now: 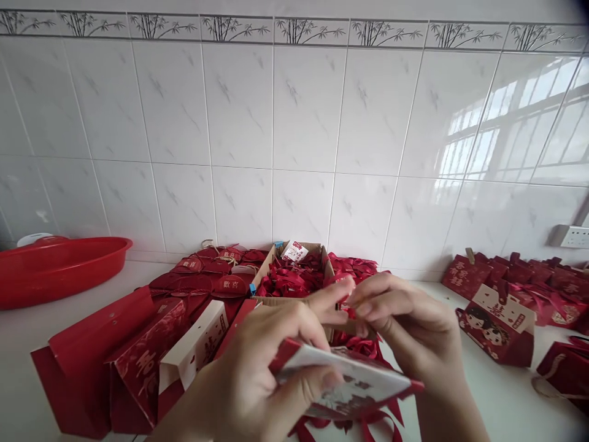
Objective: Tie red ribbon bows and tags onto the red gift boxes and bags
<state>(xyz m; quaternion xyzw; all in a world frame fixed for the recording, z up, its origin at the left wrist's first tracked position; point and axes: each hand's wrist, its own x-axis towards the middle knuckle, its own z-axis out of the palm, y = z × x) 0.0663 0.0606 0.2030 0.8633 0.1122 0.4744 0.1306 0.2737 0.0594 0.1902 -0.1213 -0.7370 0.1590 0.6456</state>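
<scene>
A small red-and-white paper gift box (356, 377) is gripped in my left hand (271, 350), its thumb flat on the white printed face and its other fingers behind. The box is tilted in front of me, its lower part near the bottom edge of the view. Above the box, my right hand (409, 316) has thumb and fingers pinched together close to the left fingertips. Whatever the right fingers may hold is too small and blurred to make out. Red ribbon (389, 426) shows below the box; whether it is attached cannot be told.
An open cardboard box (264, 270) of red ribbons stands by the tiled wall. Red boxes (138, 362) line the left; round-labelled red packets (216, 276) lie behind. A red basin (64, 270) sits far left. More gift boxes (499, 325) stand at right, below a wall socket (573, 236).
</scene>
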